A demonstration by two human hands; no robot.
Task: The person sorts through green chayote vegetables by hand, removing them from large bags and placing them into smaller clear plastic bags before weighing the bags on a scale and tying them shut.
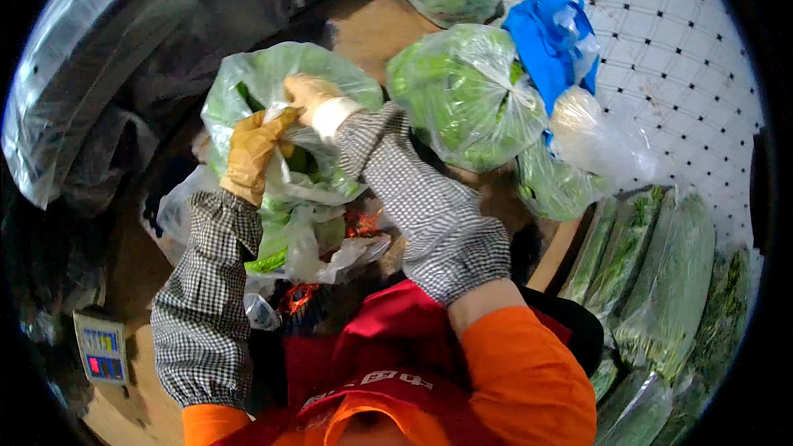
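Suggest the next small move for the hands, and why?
Probably draw the loose plastic of the clear bag together: the left hand and right hand are both at its upper part, close together, and green produce shows where it looks open. The neighbouring bag is already gathered shut. Exact finger grip is unclear.

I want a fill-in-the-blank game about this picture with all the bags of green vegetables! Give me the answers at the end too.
1. The cloth-like bag with handles is coloured ____.
2. Of the left hand and right hand at the plastic bag, the ____ one is higher up.
3. The apron is coloured ____.
4. The device with a lit display is on the person's ____ side.

Missing words: blue; right; red; left.
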